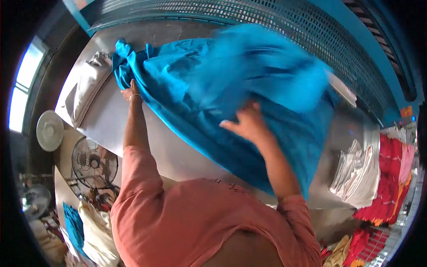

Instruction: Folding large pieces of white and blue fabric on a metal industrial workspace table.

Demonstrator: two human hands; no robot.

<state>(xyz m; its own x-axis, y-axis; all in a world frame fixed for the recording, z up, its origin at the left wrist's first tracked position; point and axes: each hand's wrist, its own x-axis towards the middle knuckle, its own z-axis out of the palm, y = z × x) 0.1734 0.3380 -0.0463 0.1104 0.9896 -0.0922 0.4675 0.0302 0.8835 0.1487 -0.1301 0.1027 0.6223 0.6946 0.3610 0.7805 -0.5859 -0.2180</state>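
A large blue cloth lies spread and rumpled over a metal table, its upper right part blurred by motion. My left hand holds the gathered left edge of the cloth, beside a bunched end. Over the middle of the cloth is my right hand, with thumb and at least one finger apart; its far fingers are blurred against the fabric, and whether they grip it is not clear.
A folded pale cloth lies at the table's left end. White cloths and red cloths are at the right. Along the far side runs a blue perforated metal panel. Fans stand at the left.
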